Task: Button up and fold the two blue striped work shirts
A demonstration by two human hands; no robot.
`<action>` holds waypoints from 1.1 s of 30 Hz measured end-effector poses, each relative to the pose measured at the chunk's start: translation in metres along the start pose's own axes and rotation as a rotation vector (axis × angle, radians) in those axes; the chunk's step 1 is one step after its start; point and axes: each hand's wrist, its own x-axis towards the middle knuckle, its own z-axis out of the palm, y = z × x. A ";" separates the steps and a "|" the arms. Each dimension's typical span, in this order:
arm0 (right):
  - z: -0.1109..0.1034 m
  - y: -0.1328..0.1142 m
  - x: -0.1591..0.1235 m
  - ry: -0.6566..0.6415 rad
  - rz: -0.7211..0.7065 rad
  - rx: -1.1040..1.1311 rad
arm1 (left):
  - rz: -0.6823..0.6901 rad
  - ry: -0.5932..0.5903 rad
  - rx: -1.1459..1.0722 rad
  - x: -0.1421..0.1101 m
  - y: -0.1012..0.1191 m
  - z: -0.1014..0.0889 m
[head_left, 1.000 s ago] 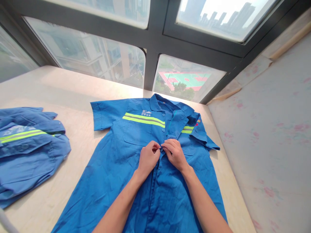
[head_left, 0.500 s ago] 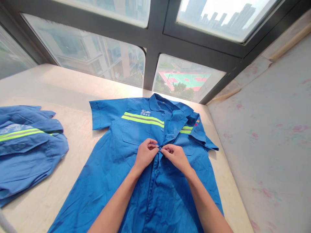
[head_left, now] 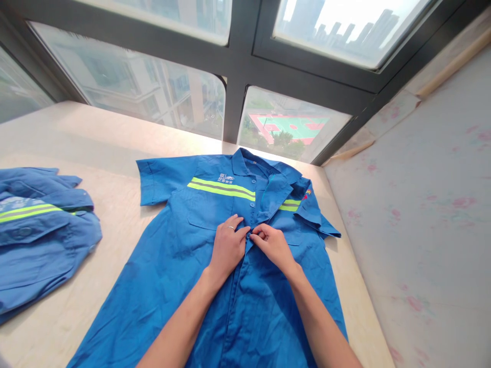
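A blue short-sleeved work shirt (head_left: pixel 184 266) lies front up, its collar toward the window and yellow-green reflective bands across the chest. Its upper front is parted, with two buttons bare on the left edge. At mid-chest, my left hand (head_left: pixel 229 243), a ring on one finger, rests on the cloth with thumb and forefinger closed at the front edge. Opposite it, my right hand (head_left: pixel 273 244) pinches the other edge, fingers curled. Between the fingertips a button (head_left: pixel 248 235) shows in part. How far it sits in its hole is hard to make out.
Another blue garment (head_left: pixel 42 255) with a reflective band lies folded at the left on the pale sill (head_left: pixel 111 134). A dark window frame (head_left: pixel 233 97) rises behind the shirt. A flower-patterned wall (head_left: pixel 422 214) borders the right side.
My left hand has turned flatter over the cloth, and its ring now shows. The right fingers remain at the front edge, where a button has come into sight. The view has shifted slightly.
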 end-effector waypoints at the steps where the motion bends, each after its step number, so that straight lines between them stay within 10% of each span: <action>1: -0.001 0.002 0.000 0.021 -0.018 -0.003 | -0.001 -0.009 0.013 0.000 0.000 0.001; 12: -0.005 0.022 0.006 0.230 -0.159 -0.194 | -0.071 -0.024 -0.003 0.005 0.002 0.000; 20: 0.000 0.032 0.009 0.471 0.046 0.081 | -0.100 0.009 -0.006 0.007 0.000 0.001; 33: -0.001 0.033 0.013 0.466 0.091 0.017 | -0.186 -0.068 0.034 0.013 0.005 -0.007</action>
